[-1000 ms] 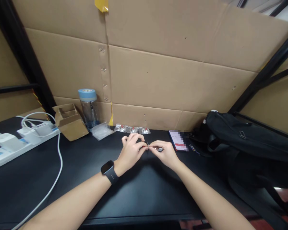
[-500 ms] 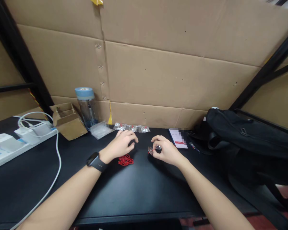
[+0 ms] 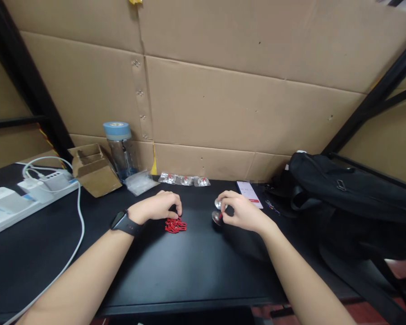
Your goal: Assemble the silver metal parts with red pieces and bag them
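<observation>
My right hand [image 3: 242, 210] pinches a pair of small silver finger cymbals by red loops at their centres. The lower cymbal [image 3: 217, 218] hangs tilted just over the black table, and the upper cymbal [image 3: 218, 204] is partly behind my fingers. On the left, my left hand [image 3: 159, 206], with a dark watch [image 3: 123, 222] on the wrist, reaches down to a tangled pile of red cords [image 3: 176, 225]. Its thumb and forefinger come together at the pile's top edge, on a cord; the other fingers are curled.
Several cymbals in clear wrappers [image 3: 185, 180] lie along the cardboard wall. Left stand a power strip [image 3: 3, 219] with a white cable, an open cardboard box [image 3: 96, 174], a bottle [image 3: 118, 149] and clear bags [image 3: 138, 183]. Right are a phone [image 3: 250, 194] and a black backpack [image 3: 352, 194].
My left hand has moved left and down onto the red cords, its fingers closing. My right hand has shifted slightly right, and the cymbals now hang more apart and show more.
</observation>
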`<state>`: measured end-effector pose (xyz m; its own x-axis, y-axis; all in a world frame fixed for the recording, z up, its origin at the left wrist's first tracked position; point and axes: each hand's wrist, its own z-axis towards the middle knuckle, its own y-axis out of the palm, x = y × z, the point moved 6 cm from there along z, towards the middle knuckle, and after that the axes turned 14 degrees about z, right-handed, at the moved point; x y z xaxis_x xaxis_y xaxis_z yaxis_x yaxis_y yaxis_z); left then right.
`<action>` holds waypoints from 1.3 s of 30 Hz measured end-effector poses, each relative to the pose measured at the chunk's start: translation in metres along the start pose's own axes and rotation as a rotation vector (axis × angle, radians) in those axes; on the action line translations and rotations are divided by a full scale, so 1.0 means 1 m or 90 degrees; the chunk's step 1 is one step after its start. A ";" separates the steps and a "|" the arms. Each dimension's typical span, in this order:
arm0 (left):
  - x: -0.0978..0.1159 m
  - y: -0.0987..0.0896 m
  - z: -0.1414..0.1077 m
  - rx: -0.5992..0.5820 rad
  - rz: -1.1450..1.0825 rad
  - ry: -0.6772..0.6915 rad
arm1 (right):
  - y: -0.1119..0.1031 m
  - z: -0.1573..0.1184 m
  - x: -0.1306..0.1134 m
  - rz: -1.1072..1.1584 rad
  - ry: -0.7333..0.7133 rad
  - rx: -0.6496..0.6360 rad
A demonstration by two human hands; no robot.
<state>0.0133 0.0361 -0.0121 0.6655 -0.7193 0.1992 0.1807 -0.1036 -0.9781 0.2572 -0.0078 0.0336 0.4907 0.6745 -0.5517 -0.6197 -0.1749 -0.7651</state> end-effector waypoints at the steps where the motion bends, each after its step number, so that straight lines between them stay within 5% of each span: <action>1: -0.001 0.000 0.000 0.002 0.005 -0.005 | 0.002 0.000 0.001 0.016 0.000 -0.019; 5: -0.001 0.000 0.001 0.033 0.054 -0.022 | 0.008 0.001 0.009 0.043 -0.006 -0.074; 10: 0.002 -0.007 0.002 0.096 0.094 -0.057 | 0.004 0.002 0.044 -0.049 0.066 0.040; 15: 0.013 -0.011 0.005 0.151 0.086 -0.059 | 0.014 0.001 0.068 -0.033 0.133 0.019; 30: 0.035 -0.007 0.017 0.281 0.026 -0.136 | 0.007 0.000 0.068 -0.020 0.148 0.077; 39: 0.047 -0.007 0.018 0.298 -0.034 -0.178 | 0.019 0.014 0.027 0.275 0.036 0.171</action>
<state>0.0568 0.0155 0.0055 0.8024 -0.5047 0.3185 0.4795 0.2274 -0.8476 0.2503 0.0172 0.0090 0.1834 0.5403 -0.8213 -0.9049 -0.2336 -0.3557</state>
